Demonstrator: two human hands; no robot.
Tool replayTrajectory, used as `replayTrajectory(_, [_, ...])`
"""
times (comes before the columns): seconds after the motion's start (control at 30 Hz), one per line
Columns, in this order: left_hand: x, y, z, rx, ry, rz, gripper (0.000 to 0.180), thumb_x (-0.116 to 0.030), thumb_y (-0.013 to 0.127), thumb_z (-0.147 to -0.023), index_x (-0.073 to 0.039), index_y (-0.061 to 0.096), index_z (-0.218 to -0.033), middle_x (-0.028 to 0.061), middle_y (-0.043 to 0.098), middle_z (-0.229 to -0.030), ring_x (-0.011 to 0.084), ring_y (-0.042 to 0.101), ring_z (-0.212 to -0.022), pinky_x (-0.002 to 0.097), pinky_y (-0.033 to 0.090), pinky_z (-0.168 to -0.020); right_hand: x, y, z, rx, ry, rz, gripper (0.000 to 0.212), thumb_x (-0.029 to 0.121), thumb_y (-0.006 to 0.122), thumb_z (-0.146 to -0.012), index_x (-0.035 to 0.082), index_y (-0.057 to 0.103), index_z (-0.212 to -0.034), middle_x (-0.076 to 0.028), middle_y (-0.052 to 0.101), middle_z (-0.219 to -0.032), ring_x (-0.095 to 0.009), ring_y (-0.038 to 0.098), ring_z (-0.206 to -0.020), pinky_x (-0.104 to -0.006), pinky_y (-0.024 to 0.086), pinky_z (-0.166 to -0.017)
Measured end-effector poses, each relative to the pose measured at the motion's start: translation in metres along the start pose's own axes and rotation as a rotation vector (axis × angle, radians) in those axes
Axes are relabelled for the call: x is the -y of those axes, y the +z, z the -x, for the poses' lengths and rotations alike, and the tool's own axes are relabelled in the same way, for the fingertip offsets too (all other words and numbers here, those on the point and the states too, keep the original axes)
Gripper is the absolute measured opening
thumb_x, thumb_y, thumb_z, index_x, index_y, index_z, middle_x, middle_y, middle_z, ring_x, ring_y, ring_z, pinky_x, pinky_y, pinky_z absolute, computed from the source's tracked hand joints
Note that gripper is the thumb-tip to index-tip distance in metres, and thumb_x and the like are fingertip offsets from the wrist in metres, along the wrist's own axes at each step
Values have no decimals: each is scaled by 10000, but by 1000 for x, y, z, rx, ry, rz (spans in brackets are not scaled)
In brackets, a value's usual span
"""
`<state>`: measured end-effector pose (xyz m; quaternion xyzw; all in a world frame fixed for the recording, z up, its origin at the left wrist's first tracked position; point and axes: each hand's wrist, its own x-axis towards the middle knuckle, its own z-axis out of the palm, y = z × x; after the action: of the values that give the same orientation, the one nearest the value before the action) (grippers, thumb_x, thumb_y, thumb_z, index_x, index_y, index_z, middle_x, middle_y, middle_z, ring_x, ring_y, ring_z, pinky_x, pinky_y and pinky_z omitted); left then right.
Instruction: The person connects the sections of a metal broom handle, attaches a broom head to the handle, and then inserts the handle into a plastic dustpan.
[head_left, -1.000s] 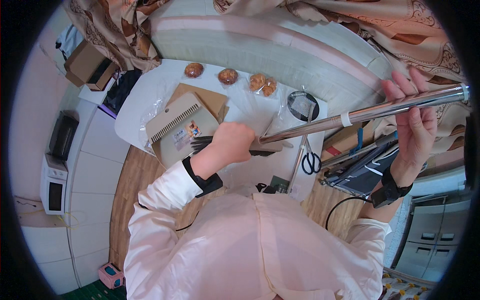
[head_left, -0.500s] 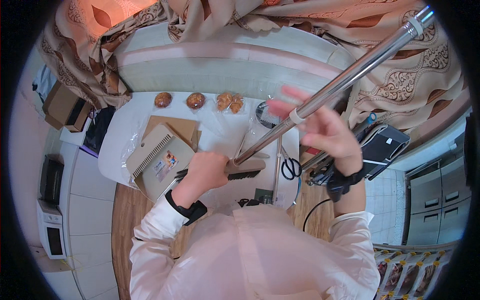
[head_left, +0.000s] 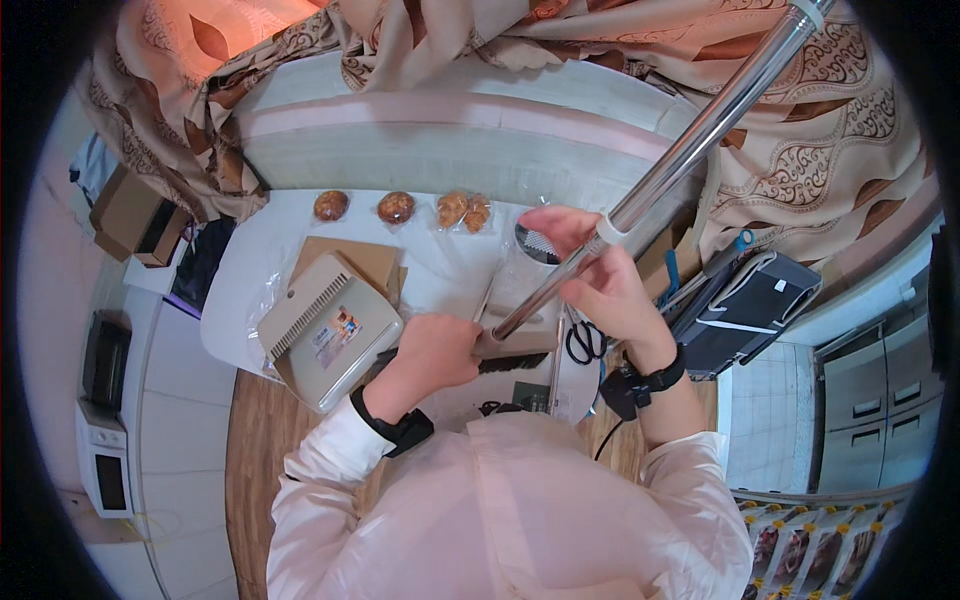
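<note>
My left hand (head_left: pixel 436 354) is closed around the socket end of a broom head (head_left: pixel 517 342), its dark bristles showing below and to the right. A shiny telescopic metal pole (head_left: pixel 690 150) slants up to the right from that socket; my fist partly hides the joint. Behind the pole, close to its white collar ring (head_left: pixel 612 232), is my right hand (head_left: pixel 605 275), palm toward the pole, fingers and thumb apart and not wrapped around it. To the left of my left hand, a beige dustpan (head_left: pixel 335 330) with a toothed edge lies on the table.
Bagged pastries (head_left: pixel 396 207) line the far edge of the white table (head_left: pixel 235 290). Brown cardboard (head_left: pixel 365 262) lies under the dustpan. Black-handled scissors (head_left: pixel 586 343) and a second thin pole (head_left: pixel 556 365) lie at the right. A black folded case (head_left: pixel 745 310) stands beyond the table's right side.
My right hand has come left and down to the pole, its fingers less blurred. The broom head and pole have shifted a little right in my left hand.
</note>
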<state>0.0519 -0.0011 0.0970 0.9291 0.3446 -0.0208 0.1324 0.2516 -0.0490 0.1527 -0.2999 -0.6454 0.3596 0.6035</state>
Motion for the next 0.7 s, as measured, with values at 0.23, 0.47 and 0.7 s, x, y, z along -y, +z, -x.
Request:
replayTrajectory(0.23, [2,2,2,-60,31,8,206,-178,605,-600,-139,662,-795,106,605,-643,297,602,-635,400,476,-558,19,-6,11,61,350,-11,301,-65,601,-704,-47,527,-995,-201,621,-975,-286,610,-939,-362,477,-841])
replayTrajectory(0.47, [-1,6,2,-58,20,39,219,-155,592,-587,-128,674,-789,108,614,-655,300,611,-661,405,483,-573,9,-3,16,77,244,-14,373,-121,531,-753,-15,460,-1104,-147,602,-1033,-212,584,-984,-328,467,-857])
replayTrajectory(0.7, [-6,9,-2,-6,79,70,213,-167,586,-598,-124,668,-790,112,614,-653,299,613,-665,409,480,-572,-13,-10,15,330,290,-221,220,-65,451,-820,-12,457,-1033,-142,578,-1020,-204,565,-987,-322,427,-887])
